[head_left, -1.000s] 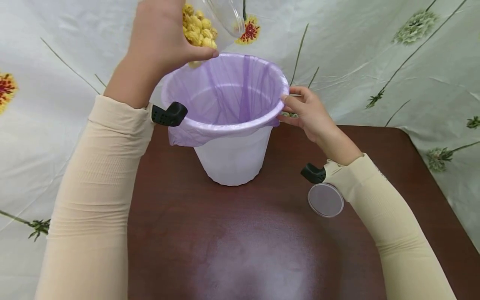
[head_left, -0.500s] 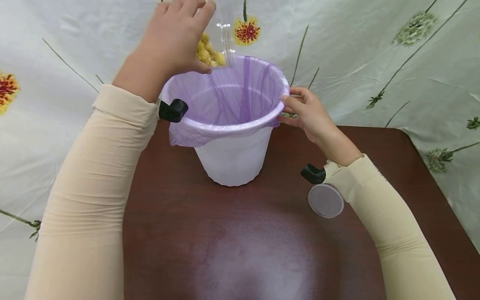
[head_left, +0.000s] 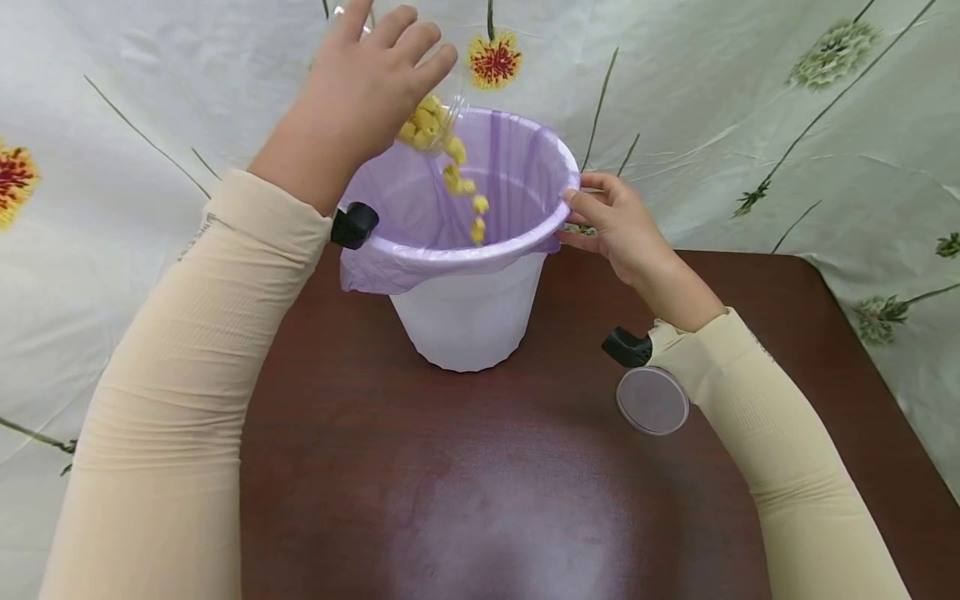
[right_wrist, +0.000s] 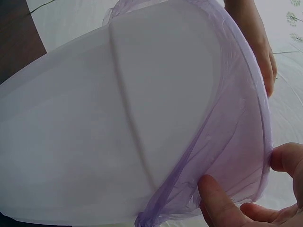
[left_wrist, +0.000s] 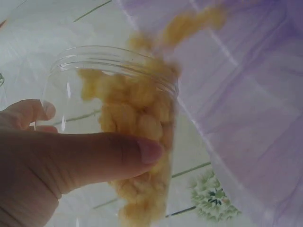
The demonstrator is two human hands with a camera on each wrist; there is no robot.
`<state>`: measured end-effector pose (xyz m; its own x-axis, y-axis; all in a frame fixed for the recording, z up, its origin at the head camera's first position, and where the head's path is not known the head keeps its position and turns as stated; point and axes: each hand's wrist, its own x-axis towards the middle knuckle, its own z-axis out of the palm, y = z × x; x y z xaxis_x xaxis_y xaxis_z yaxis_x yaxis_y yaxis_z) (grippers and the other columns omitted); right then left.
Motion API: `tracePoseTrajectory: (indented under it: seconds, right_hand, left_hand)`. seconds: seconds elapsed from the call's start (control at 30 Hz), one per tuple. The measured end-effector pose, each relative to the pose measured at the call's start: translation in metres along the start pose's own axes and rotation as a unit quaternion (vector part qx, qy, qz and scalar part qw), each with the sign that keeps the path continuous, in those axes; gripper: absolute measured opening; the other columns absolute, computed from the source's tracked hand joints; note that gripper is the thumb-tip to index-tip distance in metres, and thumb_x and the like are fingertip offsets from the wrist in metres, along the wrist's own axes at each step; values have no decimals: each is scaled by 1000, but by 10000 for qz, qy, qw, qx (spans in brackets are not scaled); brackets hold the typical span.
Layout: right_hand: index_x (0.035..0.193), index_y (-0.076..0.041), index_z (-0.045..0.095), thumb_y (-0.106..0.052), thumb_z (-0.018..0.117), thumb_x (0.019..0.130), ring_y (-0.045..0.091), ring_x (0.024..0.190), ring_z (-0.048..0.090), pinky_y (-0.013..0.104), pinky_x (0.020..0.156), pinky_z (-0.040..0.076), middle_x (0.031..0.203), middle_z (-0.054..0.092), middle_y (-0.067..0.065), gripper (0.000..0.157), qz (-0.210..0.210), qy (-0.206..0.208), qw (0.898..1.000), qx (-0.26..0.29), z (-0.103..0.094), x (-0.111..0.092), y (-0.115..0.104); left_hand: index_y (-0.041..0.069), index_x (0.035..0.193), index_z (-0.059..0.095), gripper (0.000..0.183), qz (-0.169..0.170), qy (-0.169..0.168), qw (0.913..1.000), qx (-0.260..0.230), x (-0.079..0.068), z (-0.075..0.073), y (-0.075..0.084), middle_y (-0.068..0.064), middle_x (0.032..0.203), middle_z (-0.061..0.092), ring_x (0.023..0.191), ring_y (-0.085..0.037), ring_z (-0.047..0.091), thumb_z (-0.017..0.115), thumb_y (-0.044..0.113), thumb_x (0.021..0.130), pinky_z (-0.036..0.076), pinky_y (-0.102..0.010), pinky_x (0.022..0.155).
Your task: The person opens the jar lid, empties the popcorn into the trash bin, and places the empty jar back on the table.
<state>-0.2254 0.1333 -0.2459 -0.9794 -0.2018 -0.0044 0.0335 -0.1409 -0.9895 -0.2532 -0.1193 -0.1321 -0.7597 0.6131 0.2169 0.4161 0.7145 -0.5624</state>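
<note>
Primary relation: the mouth of the clear jar [left_wrist: 71,101] lies over the far-left part of the opening of the bin [head_left: 465,321] as seen from the head. The long axis is tilted, mouth down and to the right, base toward the upper left and largely hidden. Loose popcorn [left_wrist: 132,113] lies along the lower wall; several pieces are in mid-air between mouth and purple liner [head_left: 517,171].

Left hand [head_left: 367,92]: nearer the jar; gripping it, thumb across the wall, fingers on the opposite side. Back of hand faces the head camera; forearm enters from lower left.

Right hand [head_left: 615,221]: gripping the bin at the right of its rim, thumb on the rim, fingertips against the liner outside. The bin stands upright on the surface [head_left: 337,467]. Mouth clearance above the rim cannot be determined.
</note>
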Motion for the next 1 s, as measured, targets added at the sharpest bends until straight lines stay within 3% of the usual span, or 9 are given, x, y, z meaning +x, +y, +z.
tracePoseTrajectory:
  seconds: [0.2,0.33,0.47,0.6,1.0]
  right_hand:
    - [123,3,36,-11,53,89,23,90,57,34,77,49,110,47,16,40,9,23,10000,-38,0,0,0]
    - [123,3,37,-12,54,89,23,91,57,35,78,49,110,47,16,41,2,19,10000,-52,0,0,-1]
    - [123,3,37,-12,54,89,24,92,57,36,78,48,111,47,16,41,-7,10,10000,-44,0,0,-1]
    - [124,3,36,-12,54,89,24,92,57,36,78,48,111,46,16,42,4,11,10000,-21,0,0,-1]
    - [123,3,37,-11,54,89,24,91,57,35,78,48,110,47,16,40,-21,24,10000,15,0,0,1]
  left_hand:
    - [10,134,29,67,203,646,9958,618,-1,-1,2,-13,135,30,131,-32,13,51,-17,76,-1,-47,105]
    - [14,135,31,66,294,1196,9846,1238,-1,-1,6,-7,136,30,133,-27,10,45,-19,80,0,-43,106]
    - [15,133,31,63,355,1464,9756,1597,-2,-1,9,-5,135,31,133,-25,12,39,-22,82,1,-42,106]
    - [14,133,30,63,378,1435,9742,1700,-2,-1,11,-6,136,30,132,-26,12,39,-22,82,1,-42,106]
    - [16,138,26,65,187,1044,9896,968,-3,-1,9,-8,143,24,133,-29,9,41,-17,84,2,-47,105]
